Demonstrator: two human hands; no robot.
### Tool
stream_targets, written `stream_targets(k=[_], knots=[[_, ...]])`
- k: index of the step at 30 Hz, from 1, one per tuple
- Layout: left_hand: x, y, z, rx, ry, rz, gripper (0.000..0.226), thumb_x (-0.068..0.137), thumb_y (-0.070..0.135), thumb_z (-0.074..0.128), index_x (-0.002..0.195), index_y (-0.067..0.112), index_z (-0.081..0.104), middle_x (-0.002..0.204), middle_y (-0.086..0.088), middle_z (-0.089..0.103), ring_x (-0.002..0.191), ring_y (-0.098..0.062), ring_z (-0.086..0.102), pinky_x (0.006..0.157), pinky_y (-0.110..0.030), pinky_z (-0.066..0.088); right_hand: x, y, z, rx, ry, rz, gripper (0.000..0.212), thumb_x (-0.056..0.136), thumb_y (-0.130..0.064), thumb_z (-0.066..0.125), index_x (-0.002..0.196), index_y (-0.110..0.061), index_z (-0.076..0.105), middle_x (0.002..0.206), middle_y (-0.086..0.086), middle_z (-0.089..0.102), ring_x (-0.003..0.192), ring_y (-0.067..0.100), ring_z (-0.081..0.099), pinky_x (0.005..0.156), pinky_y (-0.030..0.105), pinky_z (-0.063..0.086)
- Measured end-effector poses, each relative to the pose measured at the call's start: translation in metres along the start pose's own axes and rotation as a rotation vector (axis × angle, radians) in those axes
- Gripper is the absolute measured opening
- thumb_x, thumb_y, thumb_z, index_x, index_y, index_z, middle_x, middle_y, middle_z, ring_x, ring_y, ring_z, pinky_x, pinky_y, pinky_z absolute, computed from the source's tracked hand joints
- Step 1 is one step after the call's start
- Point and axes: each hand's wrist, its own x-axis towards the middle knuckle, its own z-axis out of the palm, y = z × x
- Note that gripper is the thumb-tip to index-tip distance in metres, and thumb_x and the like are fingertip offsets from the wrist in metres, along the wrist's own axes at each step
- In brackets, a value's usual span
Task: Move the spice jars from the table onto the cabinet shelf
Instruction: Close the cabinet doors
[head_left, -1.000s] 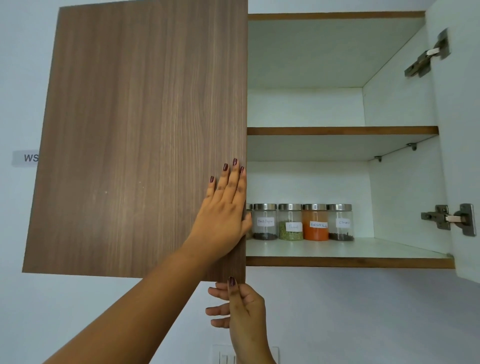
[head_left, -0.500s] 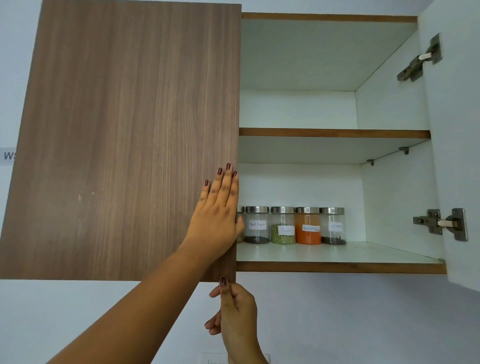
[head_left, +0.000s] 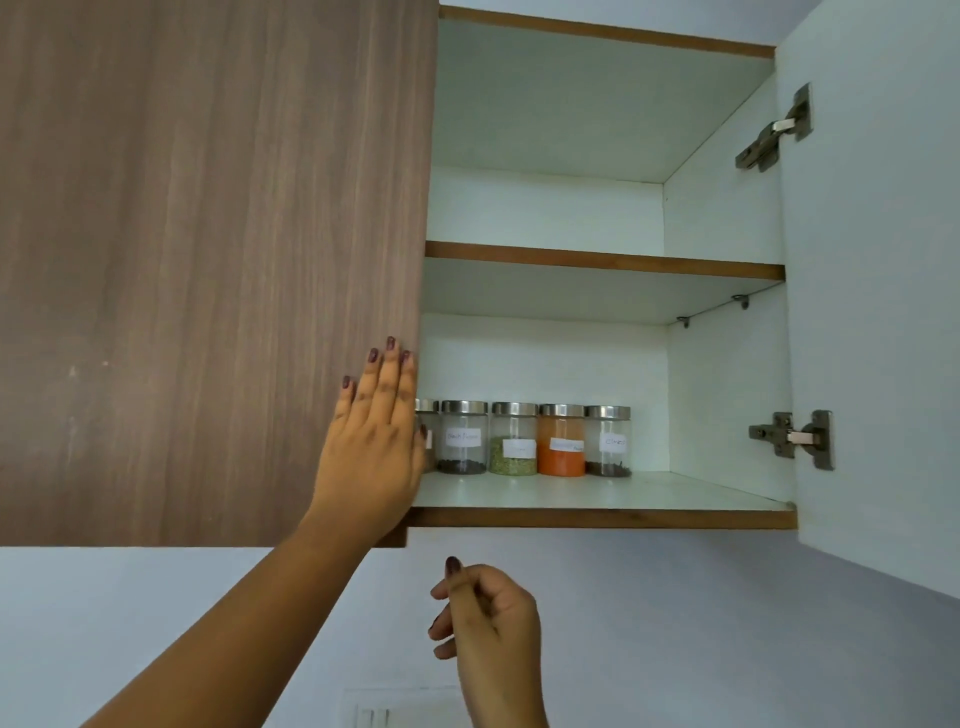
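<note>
Several glass spice jars with steel lids stand in a row at the back of the lower cabinet shelf (head_left: 597, 496): one with black pepper (head_left: 463, 437), one with green seeds (head_left: 513, 439), an orange one (head_left: 561, 441), one with cloves (head_left: 609, 441). A further jar (head_left: 427, 415) is mostly hidden behind the door and my hand. My left hand (head_left: 371, 447) lies flat with straight fingers on the brown left cabinet door (head_left: 208, 260) near its right edge. My right hand (head_left: 485, 618) hangs below the door's bottom corner, fingers loosely curled, holding nothing.
The upper shelf (head_left: 602, 262) holds nothing visible. The right door (head_left: 878, 312) stands open with two metal hinges (head_left: 792, 439). A wall switch plate (head_left: 374, 714) sits low on the pale wall under the cabinet.
My right hand has let go of the door's bottom corner and dropped lower. My left hand stays flat on the left door. The view has shifted so the cabinet sits further left.
</note>
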Motion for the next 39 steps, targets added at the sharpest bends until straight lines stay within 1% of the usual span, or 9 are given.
stream_targets(k=[7, 13, 16, 18, 20, 23, 26, 33, 39], knots=[[-0.039, 0.057, -0.002, -0.189, -0.053, -0.078, 0.076, 0.101, 0.051, 0.032, 0.160, 0.012, 0.003, 0.167, -0.007, -0.004, 0.155, -0.024, 0.004, 0.122, -0.039, 0.004, -0.018, -0.043, -0.107, 0.088, 0.096, -0.203, 0.029, 0.096, -0.015, 0.058, 0.072, -0.006, 0.070, 0.056, 0.006, 0.063, 0.055, 0.014, 0.061, 0.055, 0.023, 0.052], [-0.057, 0.127, -0.030, -0.542, -0.034, -0.058, 0.068, 0.102, 0.050, 0.038, 0.160, 0.024, 0.013, 0.166, 0.008, 0.006, 0.150, -0.003, 0.001, 0.119, -0.030, 0.009, -0.029, -0.070, -0.163, 0.044, 0.155, -0.336, 0.026, 0.096, -0.013, 0.058, 0.074, -0.008, 0.071, 0.058, 0.005, 0.064, 0.056, 0.015, 0.061, 0.056, 0.022, 0.051], [-0.067, 0.159, -0.055, -0.900, -0.027, -0.152, 0.057, 0.100, 0.044, 0.048, 0.153, 0.029, 0.032, 0.155, 0.017, 0.033, 0.141, 0.003, 0.027, 0.111, -0.015, 0.026, -0.050, -0.089, -0.181, 0.034, 0.200, -0.407, 0.026, 0.096, -0.013, 0.058, 0.073, -0.008, 0.070, 0.060, 0.005, 0.065, 0.057, 0.014, 0.061, 0.057, 0.021, 0.052], [-0.071, 0.181, -0.073, -1.180, -0.064, -0.250, 0.044, 0.100, 0.039, 0.053, 0.143, 0.031, 0.046, 0.138, 0.021, 0.046, 0.119, 0.013, 0.044, 0.090, -0.001, 0.034, -0.067, -0.104, -0.191, -0.001, 0.236, -0.470, 0.028, 0.096, -0.008, 0.057, 0.071, -0.010, 0.069, 0.060, 0.004, 0.065, 0.056, 0.012, 0.059, 0.057, 0.021, 0.051], [-0.075, 0.204, -0.091, -1.497, -0.182, -0.386, 0.033, 0.100, 0.032, 0.055, 0.132, 0.028, 0.055, 0.129, 0.016, 0.057, 0.109, 0.014, 0.053, 0.090, -0.007, 0.043, -0.085, -0.120, -0.202, -0.052, 0.291, -0.538, 0.031, 0.097, -0.006, 0.057, 0.069, -0.011, 0.068, 0.058, 0.004, 0.063, 0.055, 0.013, 0.058, 0.057, 0.021, 0.050], [-0.088, 0.244, -0.114, -1.944, -0.505, -0.619, 0.032, 0.100, 0.029, 0.056, 0.131, 0.020, 0.058, 0.126, 0.002, 0.065, 0.119, -0.013, 0.061, 0.104, -0.036, 0.050, -0.114, -0.148, -0.219, -0.130, 0.390, -0.636, 0.031, 0.097, -0.007, 0.058, 0.068, -0.010, 0.067, 0.057, 0.007, 0.062, 0.055, 0.015, 0.057, 0.057, 0.022, 0.049], [-0.107, 0.286, -0.130, -2.274, -0.834, -0.845, 0.034, 0.101, 0.028, 0.055, 0.129, 0.010, 0.060, 0.128, -0.011, 0.065, 0.119, -0.029, 0.063, 0.103, -0.045, 0.051, -0.141, -0.172, -0.235, -0.243, 0.480, -0.701, 0.029, 0.097, -0.010, 0.058, 0.070, -0.005, 0.067, 0.057, 0.010, 0.061, 0.055, 0.015, 0.058, 0.058, 0.022, 0.050], [-0.141, 0.380, -0.185, -2.492, -1.463, -0.976, 0.055, 0.101, 0.038, 0.054, 0.139, 0.000, 0.046, 0.139, -0.025, 0.051, 0.127, -0.038, 0.055, 0.104, -0.045, 0.048, -0.191, -0.221, -0.277, -0.436, 0.659, -0.817, 0.029, 0.096, -0.013, 0.058, 0.068, -0.009, 0.065, 0.062, 0.007, 0.063, 0.057, 0.017, 0.059, 0.060, 0.032, 0.051], [-0.142, 0.428, -0.227, -2.646, -1.522, -0.994, 0.067, 0.104, 0.036, 0.049, 0.152, -0.003, 0.026, 0.148, -0.028, 0.043, 0.135, -0.039, 0.047, 0.108, -0.046, 0.044, -0.205, -0.251, -0.322, -0.507, 0.855, -0.920, 0.022, 0.093, -0.020, 0.059, 0.071, -0.021, 0.062, 0.069, 0.006, 0.063, 0.066, 0.027, 0.059, 0.064, 0.043, 0.054]])
